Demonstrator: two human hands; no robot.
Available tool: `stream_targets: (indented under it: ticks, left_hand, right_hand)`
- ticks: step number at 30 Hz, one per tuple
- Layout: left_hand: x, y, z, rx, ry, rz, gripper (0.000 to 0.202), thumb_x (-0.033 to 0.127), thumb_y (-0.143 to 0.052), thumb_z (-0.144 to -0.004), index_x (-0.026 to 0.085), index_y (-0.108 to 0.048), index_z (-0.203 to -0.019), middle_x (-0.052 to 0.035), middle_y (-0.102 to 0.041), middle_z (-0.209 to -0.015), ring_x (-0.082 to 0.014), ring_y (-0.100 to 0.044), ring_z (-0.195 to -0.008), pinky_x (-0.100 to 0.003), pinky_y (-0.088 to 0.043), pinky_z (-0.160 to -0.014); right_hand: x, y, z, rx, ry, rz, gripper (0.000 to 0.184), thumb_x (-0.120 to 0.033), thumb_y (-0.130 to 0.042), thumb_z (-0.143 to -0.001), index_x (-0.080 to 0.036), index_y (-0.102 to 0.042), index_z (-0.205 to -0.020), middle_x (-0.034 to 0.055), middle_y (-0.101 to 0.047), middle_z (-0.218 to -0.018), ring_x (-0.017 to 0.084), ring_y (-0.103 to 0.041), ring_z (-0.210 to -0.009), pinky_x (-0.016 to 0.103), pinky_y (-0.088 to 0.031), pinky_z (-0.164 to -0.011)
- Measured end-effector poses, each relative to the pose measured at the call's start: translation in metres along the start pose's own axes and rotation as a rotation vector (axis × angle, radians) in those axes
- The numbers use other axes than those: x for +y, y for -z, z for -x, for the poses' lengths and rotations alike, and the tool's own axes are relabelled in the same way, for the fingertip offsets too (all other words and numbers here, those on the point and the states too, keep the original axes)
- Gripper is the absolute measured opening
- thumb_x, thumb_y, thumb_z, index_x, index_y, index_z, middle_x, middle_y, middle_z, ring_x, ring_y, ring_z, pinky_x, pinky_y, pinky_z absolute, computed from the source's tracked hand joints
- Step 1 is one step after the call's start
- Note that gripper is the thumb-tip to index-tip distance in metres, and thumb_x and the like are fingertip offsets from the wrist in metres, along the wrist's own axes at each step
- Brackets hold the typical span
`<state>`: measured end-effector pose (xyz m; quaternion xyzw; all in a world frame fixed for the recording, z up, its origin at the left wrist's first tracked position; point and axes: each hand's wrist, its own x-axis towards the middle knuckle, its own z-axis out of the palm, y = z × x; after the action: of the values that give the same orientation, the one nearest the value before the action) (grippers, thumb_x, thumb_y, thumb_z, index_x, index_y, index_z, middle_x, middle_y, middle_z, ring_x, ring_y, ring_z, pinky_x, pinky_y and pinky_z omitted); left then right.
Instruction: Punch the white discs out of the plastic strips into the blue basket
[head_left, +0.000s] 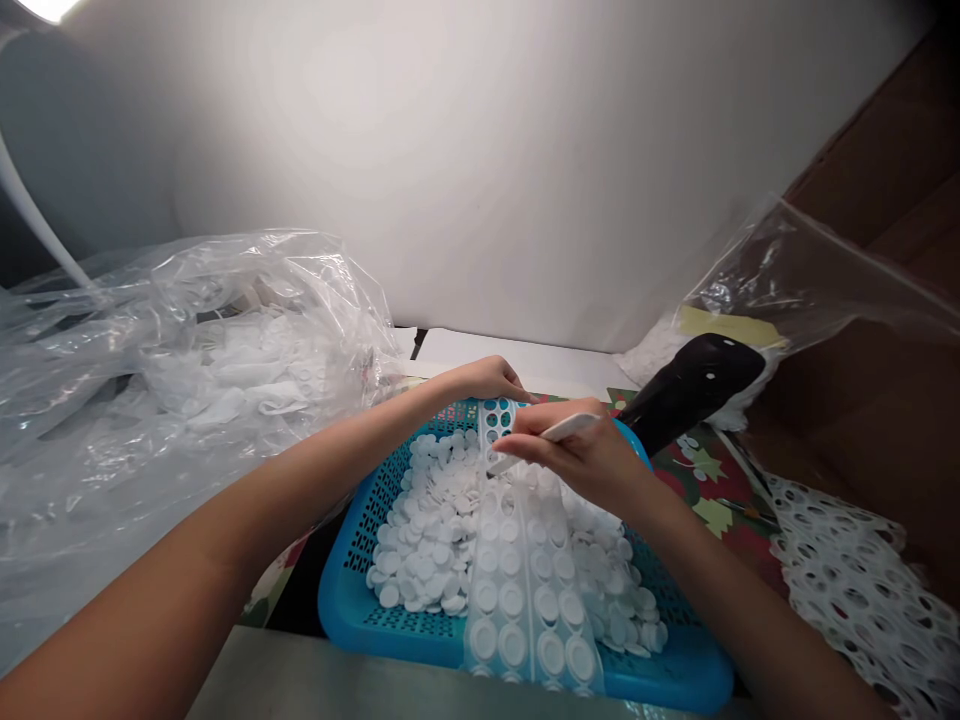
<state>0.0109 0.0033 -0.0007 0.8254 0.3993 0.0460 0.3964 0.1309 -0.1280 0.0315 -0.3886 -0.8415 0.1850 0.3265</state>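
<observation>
A blue plastic basket (352, 600) sits in front of me, filled with several small white round discs (431, 530). A white strip (525, 600) with rows of round discs still in it lies lengthwise over the basket. My left hand (487, 380) pinches the strip's far end at the basket's back rim. My right hand (574, 450) hovers just above the strip and grips a slim white stick tool (562, 432) whose tip points down at the strip.
A crumpled clear plastic bag (187, 370) with white material fills the left. Another clear bag (787, 300) stands at the right behind a black handle-shaped object (694, 385). Punched-out white strips (855, 590) are heaped at the lower right. A white wall rises behind.
</observation>
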Motion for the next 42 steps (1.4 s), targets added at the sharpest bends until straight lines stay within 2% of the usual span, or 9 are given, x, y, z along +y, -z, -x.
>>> stream_targets:
  ticks: [2, 4, 9, 13, 19, 26, 31, 34, 42]
  left_hand:
    - [0.0005, 0.0001, 0.0001, 0.009, -0.002, -0.007, 0.037, 0.053, -0.059, -0.056, 0.017, -0.061, -0.062, 0.002, -0.045, -0.052, -0.0076, -0.032, -0.049, -0.024, -0.026, -0.047]
    - [0.0009, 0.0, -0.0001, 0.013, -0.001, 0.001, 0.037, 0.053, -0.059, -0.056, 0.017, -0.061, -0.063, 0.0017, -0.046, -0.053, -0.0078, -0.033, -0.049, -0.024, -0.027, -0.048]
    - [-0.0017, -0.0002, -0.0021, -0.015, 0.009, 0.025, 0.035, 0.048, -0.058, -0.057, 0.017, -0.064, -0.07, -0.0007, -0.055, -0.061, -0.0096, -0.043, -0.053, -0.024, -0.032, -0.051]
    - [-0.0064, -0.0006, -0.0055, -0.04, -0.01, 0.031, 0.033, 0.045, -0.057, -0.057, 0.017, -0.064, -0.072, -0.0011, -0.058, -0.064, -0.0103, -0.046, -0.055, -0.024, -0.035, -0.052]
    - [-0.0073, -0.0018, -0.0058, -0.023, -0.006, 0.02, 0.034, 0.047, -0.056, -0.057, 0.016, -0.063, -0.07, -0.0009, -0.056, -0.062, -0.0093, -0.045, -0.054, -0.023, -0.033, -0.049]
    - [-0.0027, -0.0005, -0.0018, -0.016, -0.005, -0.005, 0.036, 0.05, -0.055, -0.057, 0.016, -0.062, -0.069, -0.0002, -0.053, -0.06, -0.0093, -0.042, -0.054, -0.023, -0.031, -0.049]
    - [-0.0017, -0.0006, -0.0007, -0.011, 0.012, 0.006, 0.039, 0.052, -0.055, -0.058, 0.017, -0.063, -0.073, -0.0001, -0.053, -0.061, -0.0097, -0.041, -0.054, -0.024, -0.03, -0.05]
    - [-0.0011, -0.0008, -0.0005, -0.007, 0.005, 0.016, 0.036, 0.051, -0.057, -0.058, 0.017, -0.063, -0.069, 0.0002, -0.052, -0.059, -0.0089, -0.039, -0.053, -0.024, -0.029, -0.049]
    - [0.0006, -0.0007, -0.0007, 0.005, 0.008, 0.008, 0.038, 0.055, -0.059, -0.056, 0.017, -0.061, -0.063, 0.0011, -0.048, -0.055, -0.0079, -0.034, -0.05, -0.024, -0.026, -0.048]
  right_hand:
    - [0.0003, -0.0006, 0.0, -0.049, 0.017, 0.024, 0.039, -0.041, -0.05, -0.08, -0.016, -0.041, -0.051, -0.0058, -0.035, -0.048, 0.005, -0.028, -0.046, 0.02, -0.026, -0.044]
    - [0.0001, -0.0006, 0.0008, -0.029, 0.052, 0.016, 0.039, -0.038, -0.05, -0.08, -0.016, -0.041, -0.05, -0.0057, -0.034, -0.048, 0.005, -0.028, -0.046, 0.02, -0.026, -0.044]
    - [-0.0018, 0.0016, 0.0054, 0.301, 0.062, -0.086, 0.038, -0.029, -0.044, -0.085, -0.014, -0.051, -0.051, -0.0042, -0.037, -0.045, 0.005, -0.034, -0.042, 0.02, -0.027, -0.042]
    - [-0.0035, 0.0028, 0.0066, 0.391, 0.049, -0.107, 0.038, -0.027, -0.045, -0.084, -0.014, -0.054, -0.05, -0.0038, -0.038, -0.042, 0.005, -0.036, -0.04, 0.02, -0.028, -0.041]
    - [-0.0012, 0.0009, 0.006, 0.301, 0.05, -0.11, 0.035, -0.031, -0.046, -0.084, -0.014, -0.057, -0.056, -0.0036, -0.039, -0.045, 0.005, -0.034, -0.042, 0.021, -0.026, -0.041]
    - [0.0011, 0.0008, 0.0056, 0.269, 0.071, -0.074, 0.032, -0.03, -0.048, -0.083, -0.014, -0.058, -0.057, -0.003, -0.042, -0.046, 0.005, -0.036, -0.043, 0.02, -0.027, -0.042]
    - [-0.0004, 0.0018, 0.0033, 0.226, 0.097, -0.055, 0.035, -0.032, -0.047, -0.083, -0.015, -0.053, -0.053, -0.0036, -0.041, -0.046, 0.006, -0.033, -0.043, 0.02, -0.028, -0.042]
    - [-0.0006, 0.0017, 0.0025, 0.194, 0.111, -0.015, 0.039, -0.036, -0.047, -0.083, -0.016, -0.047, -0.05, -0.0046, -0.036, -0.045, 0.006, -0.03, -0.044, 0.02, -0.027, -0.043]
    - [0.0041, -0.0001, 0.0041, -0.016, 0.148, 0.086, 0.035, -0.037, -0.048, -0.082, -0.017, -0.041, -0.054, -0.0044, -0.041, -0.051, 0.006, -0.031, -0.048, 0.022, -0.028, -0.047]
